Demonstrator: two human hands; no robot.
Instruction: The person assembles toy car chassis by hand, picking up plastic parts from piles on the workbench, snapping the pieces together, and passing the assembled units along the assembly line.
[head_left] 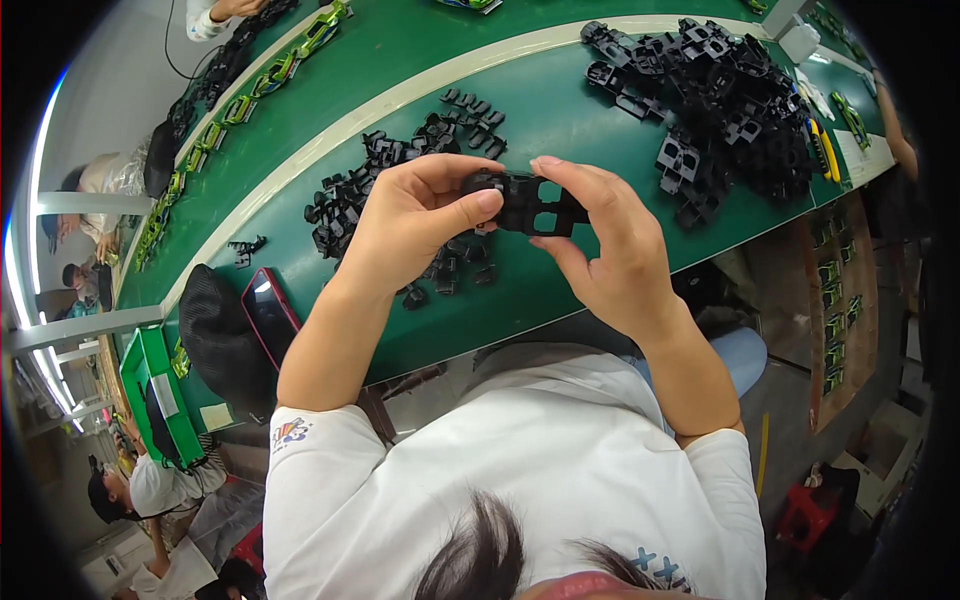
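Between my two hands, above the green table, is a black plastic toy car chassis (pixel 546 208) with square openings. My left hand (pixel 430 205) pinches its left end with thumb and fingers. Its right end sits between the thumb and fingers of my right hand (pixel 612 225). Small black plastic parts (pixel 345 205) lie in a loose heap behind and below my left hand. A larger pile of black chassis pieces (pixel 725 110) rests to the right, beyond my right hand.
Green and yellow toy car bodies (pixel 238 110) line the far belt. A red-edged phone (pixel 270 312) and a black mesh bag (pixel 215 335) lie at left, near a green bin (pixel 150 400). Yellow-handled cutters (pixel 826 150) sit at right. Other people work at the left.
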